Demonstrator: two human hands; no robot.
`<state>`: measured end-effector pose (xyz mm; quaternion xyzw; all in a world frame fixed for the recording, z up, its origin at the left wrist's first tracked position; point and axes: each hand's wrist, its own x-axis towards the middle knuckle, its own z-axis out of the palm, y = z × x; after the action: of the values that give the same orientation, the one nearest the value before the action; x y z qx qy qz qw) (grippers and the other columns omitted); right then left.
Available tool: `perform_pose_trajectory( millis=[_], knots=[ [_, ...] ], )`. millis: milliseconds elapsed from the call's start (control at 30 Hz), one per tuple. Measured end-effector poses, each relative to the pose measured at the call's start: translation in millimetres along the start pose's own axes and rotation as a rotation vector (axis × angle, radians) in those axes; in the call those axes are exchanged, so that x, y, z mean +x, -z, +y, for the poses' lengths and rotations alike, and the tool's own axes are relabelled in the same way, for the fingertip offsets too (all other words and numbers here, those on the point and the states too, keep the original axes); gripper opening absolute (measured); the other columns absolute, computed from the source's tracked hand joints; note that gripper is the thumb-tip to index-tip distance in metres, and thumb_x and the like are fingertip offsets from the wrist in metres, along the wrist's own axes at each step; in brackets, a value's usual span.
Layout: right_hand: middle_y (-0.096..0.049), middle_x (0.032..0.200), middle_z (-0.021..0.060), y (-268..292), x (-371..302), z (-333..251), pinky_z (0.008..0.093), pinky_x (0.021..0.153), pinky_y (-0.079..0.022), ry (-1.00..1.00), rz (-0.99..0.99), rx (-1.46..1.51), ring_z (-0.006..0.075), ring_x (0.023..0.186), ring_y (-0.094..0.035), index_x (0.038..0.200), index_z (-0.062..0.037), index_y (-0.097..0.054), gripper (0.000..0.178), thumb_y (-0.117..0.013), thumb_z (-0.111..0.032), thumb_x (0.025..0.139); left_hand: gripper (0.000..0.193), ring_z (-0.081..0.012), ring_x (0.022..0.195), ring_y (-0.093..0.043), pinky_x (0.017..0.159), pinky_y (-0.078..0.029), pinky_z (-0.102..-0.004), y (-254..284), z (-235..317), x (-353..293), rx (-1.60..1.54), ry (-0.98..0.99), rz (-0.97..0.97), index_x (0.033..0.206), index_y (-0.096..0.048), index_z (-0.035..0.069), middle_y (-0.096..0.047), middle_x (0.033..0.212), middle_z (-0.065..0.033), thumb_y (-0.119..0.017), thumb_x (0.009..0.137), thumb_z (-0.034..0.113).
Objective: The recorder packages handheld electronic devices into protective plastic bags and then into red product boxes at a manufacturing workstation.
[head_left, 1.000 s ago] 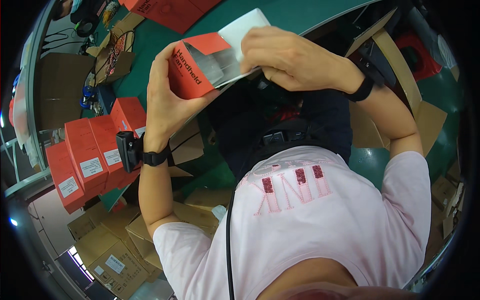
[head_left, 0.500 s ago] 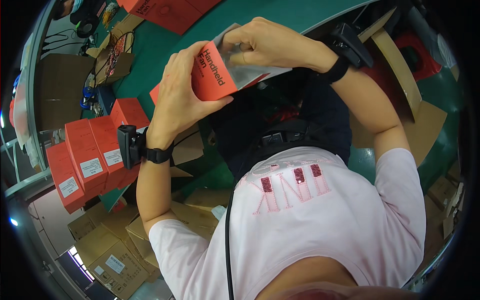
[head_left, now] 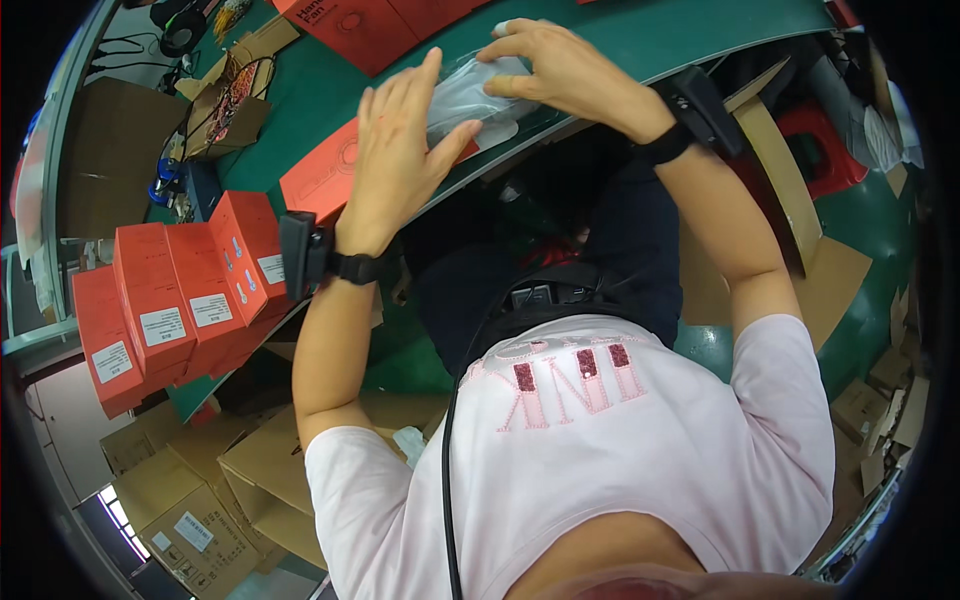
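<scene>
A packing workshop: green worktable (head_left: 690, 35), identical-looking red boxes (head_left: 200, 268) lined up (white stickers (head_left: 163, 326) showing), brown cartons (head_left: 160, 478) stacked nearby.

Small open carton (head_left: 238, 132), reddish strands (head_left: 238, 98) inside, on green desk (head_left: 300, 125), upper left. Labelled shipping carton (head_left: 172, 512), lower left. Red plastic stool (head_left: 848, 172), right.

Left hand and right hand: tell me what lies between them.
In the head view, translucent plastic wrapping lies between the left hand and the right hand; what is inside cannot be made out.
</scene>
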<state>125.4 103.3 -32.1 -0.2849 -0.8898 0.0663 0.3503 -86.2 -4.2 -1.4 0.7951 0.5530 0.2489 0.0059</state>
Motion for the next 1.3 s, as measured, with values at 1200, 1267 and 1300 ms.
perform_pose_trajectory(
  millis=[1200,1267,1300],
  knots=[
    [-0.069,0.099,0.0161,86.3,-15.3,-136.4,0.0296,0.077,-0.053,-0.033,0.209,0.393,0.0242,0.087,-0.068,0.111,0.0033,-0.072,0.023,-0.070,-0.003,0.089,0.044,-0.0298,0.104,-0.064,0.095,-0.055,-0.0595,25.2,-18.5,23.2,-2.226,0.439,0.735,0.118,-0.060,0.014,-0.065,0.110,-0.0063,-0.061,0.097,0.053],
    [-0.069,0.107,0.0138,75.0,-10.3,-124.0,0.0312,0.085,-0.053,-0.171,-0.015,0.355,0.0221,0.097,-0.067,0.123,0.0029,-0.065,0.033,-0.067,-0.005,0.091,0.043,-0.0284,0.099,-0.065,0.091,-0.056,-0.0553,27.2,0.9,24.9,-2.187,0.453,0.724,0.116,-0.061,0.013,-0.067,0.106,-0.0062,-0.061,0.098,0.052],
    [-0.069,0.110,0.0108,67.3,-9.6,-118.5,0.0313,0.086,-0.053,-0.330,-0.100,0.663,0.0188,0.098,-0.066,0.127,0.0026,-0.062,0.036,-0.067,-0.006,0.092,0.043,-0.0284,0.099,-0.065,0.091,-0.056,-0.0553,26.8,5.8,24.9,-2.188,0.447,0.725,0.116,-0.061,0.013,-0.067,0.106,-0.0062,-0.061,0.098,0.052]
  ],
)
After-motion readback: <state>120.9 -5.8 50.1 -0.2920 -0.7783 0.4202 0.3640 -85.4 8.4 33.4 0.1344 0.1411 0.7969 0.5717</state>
